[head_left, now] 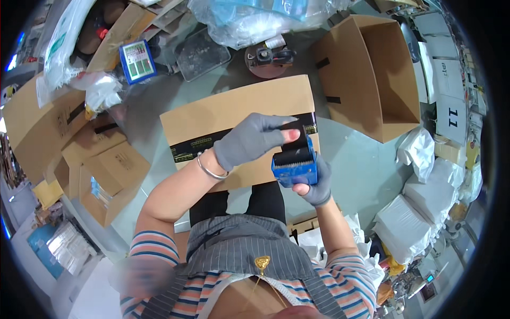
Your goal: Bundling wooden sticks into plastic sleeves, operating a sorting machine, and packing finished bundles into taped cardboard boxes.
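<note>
My left hand [247, 142], in a grey glove with bare fingertips, reaches over a closed cardboard box [239, 103]. Its thumb and fingers pinch black packing tape [294, 139] at the dispenser's mouth. Wrapped round the blue tape dispenser [295, 174] is my gloved right hand [321, 183], its thumb at the near side. A toothed cutting edge shows along the dispenser's top. Black tape with yellowish print [199, 142] runs across the box's top and is partly covered by my left hand and wrist.
An open, tall cardboard box [345, 74] stands at the far right. Other open boxes [114, 173] lie at the left. A round stool [268, 61] bearing a dark tool stands beyond my box. Clear plastic wrap [234, 24] hangs at the top, and white packages [409, 228] are stacked at right.
</note>
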`<state>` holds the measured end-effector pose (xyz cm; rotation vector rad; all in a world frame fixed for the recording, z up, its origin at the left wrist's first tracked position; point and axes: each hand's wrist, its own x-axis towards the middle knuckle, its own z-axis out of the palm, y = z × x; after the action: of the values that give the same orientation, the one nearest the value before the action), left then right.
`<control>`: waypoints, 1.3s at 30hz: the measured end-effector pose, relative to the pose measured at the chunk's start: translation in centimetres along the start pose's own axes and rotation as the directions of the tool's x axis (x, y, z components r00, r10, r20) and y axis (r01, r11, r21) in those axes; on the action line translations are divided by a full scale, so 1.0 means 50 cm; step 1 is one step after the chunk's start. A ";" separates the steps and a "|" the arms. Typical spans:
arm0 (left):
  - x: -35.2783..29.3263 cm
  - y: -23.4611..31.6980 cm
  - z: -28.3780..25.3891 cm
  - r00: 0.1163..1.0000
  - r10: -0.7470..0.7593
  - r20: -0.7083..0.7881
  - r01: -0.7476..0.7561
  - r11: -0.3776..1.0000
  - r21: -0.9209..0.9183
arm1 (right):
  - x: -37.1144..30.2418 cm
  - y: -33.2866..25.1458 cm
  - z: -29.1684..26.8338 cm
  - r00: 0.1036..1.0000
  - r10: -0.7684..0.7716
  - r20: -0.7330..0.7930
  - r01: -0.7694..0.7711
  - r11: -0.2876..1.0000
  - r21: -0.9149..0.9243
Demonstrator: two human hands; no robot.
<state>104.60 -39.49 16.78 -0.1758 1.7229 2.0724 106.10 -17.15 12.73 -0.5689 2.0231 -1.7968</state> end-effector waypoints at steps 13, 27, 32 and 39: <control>0.509 -0.349 -0.517 0.926 0.329 -0.186 -0.075 0.643 0.762 | 0.127 -0.002 0.118 0.561 0.820 -0.114 -0.765 0.566 0.306; 0.496 -0.673 -0.392 0.772 -0.585 -0.248 0.554 0.430 0.713 | 0.131 0.118 0.125 0.368 0.918 -0.151 -0.878 0.396 0.267; 0.381 -0.406 -0.306 0.965 -0.257 0.057 0.216 0.896 0.388 | 0.117 0.119 0.116 0.396 0.911 -0.116 -0.863 0.412 0.292; 0.377 -0.470 -0.274 0.900 -0.383 0.209 0.344 0.917 0.201 | 0.137 0.026 0.111 0.476 0.874 -0.097 -0.824 0.482 0.298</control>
<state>94.83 -44.93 -14.38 -0.1711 1.5587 1.6049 103.15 -25.34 10.75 0.7067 1.6803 -1.3844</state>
